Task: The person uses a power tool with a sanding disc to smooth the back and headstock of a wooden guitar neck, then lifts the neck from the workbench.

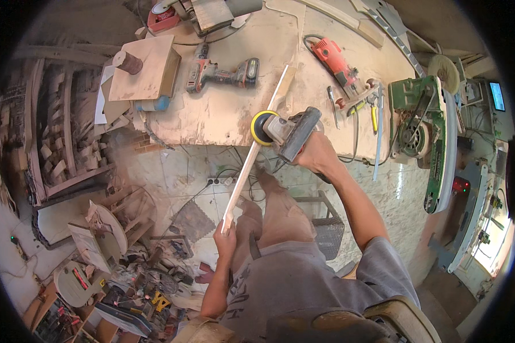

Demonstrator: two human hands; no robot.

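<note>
My left hand (225, 241) is closed round the near end of a long, thin wooden strip (243, 177). The strip slants away over the edge of the workbench (206, 126), and its far part lies along the bench top. In my right hand (317, 153) is a handheld sander (279, 129) with a round, yellow-rimmed pad and a dark body. Its pad is against or just over the strip near the bench edge; the exact contact cannot be told. The fingers of my right hand are partly hidden by the tool.
On the bench lie a cordless drill (226, 74), a red corded power tool (333, 60), a screwdriver (333, 106) and a wooden box (143, 68) topped by a brown spool. A green machine (415, 134) stands at the right. Scrap wood and tools crowd the left floor.
</note>
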